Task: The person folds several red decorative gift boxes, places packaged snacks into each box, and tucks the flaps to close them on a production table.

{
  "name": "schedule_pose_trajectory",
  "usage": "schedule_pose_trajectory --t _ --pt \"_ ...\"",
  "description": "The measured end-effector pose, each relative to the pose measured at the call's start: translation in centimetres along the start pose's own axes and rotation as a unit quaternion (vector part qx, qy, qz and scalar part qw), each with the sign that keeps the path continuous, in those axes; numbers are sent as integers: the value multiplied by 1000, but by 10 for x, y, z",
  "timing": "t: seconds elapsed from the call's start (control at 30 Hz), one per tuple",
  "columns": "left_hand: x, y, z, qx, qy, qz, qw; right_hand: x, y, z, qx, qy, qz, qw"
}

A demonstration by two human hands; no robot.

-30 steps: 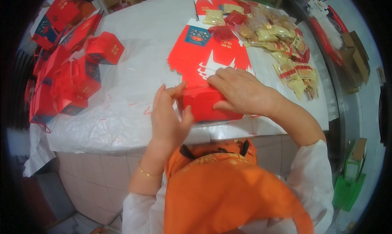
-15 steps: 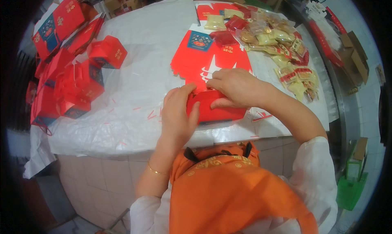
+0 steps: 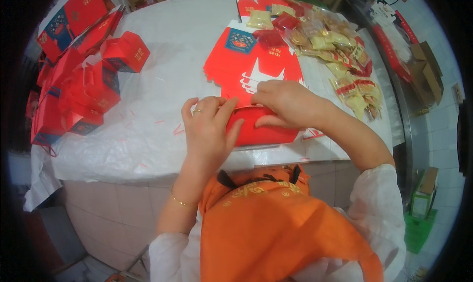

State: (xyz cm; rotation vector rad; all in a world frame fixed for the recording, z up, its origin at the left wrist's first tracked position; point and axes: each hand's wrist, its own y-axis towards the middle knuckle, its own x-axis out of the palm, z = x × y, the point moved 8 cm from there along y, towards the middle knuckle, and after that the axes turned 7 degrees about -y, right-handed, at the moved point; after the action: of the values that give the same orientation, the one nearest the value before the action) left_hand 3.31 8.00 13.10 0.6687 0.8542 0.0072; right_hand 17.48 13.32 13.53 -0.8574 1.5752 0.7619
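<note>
While the right hand [image 3: 290, 102] pinches the red carton [image 3: 273, 129] near the table [image 3: 170, 50]'s front edge, the left hand [image 3: 209, 123] bends its fingers, grip unclear.

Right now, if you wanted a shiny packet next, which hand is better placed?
Probably the right hand: it is nearer the pile of packets, over on the right. The left hand is farther away, on the other side. Both hands are at the red carton, though.

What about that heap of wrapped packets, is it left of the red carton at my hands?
No, the heap of packets lies farther off, right of the red carton.
</note>
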Motion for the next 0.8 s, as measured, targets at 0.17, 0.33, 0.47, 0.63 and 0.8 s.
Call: schedule_pose_trajectory --t 0.17,0.33,0.47,0.63,0.8 --pt "5 17 -3 -67 6 -24 997 5 3 17 38 89 -19 995" --pt "13 19 -5 -71 8 -27 997 4 1 18 44 43 -13 998" --pt "4 14 0 -25 12 23 999 0 -2 6 17 7 -4 1000" --pt "-21 -7 12 25 34 117 992 -5 -7 9 16 44 13 999" --pt "-12 2 13 13 -4 71 997 -9 -5 7 -37 10 56 998"
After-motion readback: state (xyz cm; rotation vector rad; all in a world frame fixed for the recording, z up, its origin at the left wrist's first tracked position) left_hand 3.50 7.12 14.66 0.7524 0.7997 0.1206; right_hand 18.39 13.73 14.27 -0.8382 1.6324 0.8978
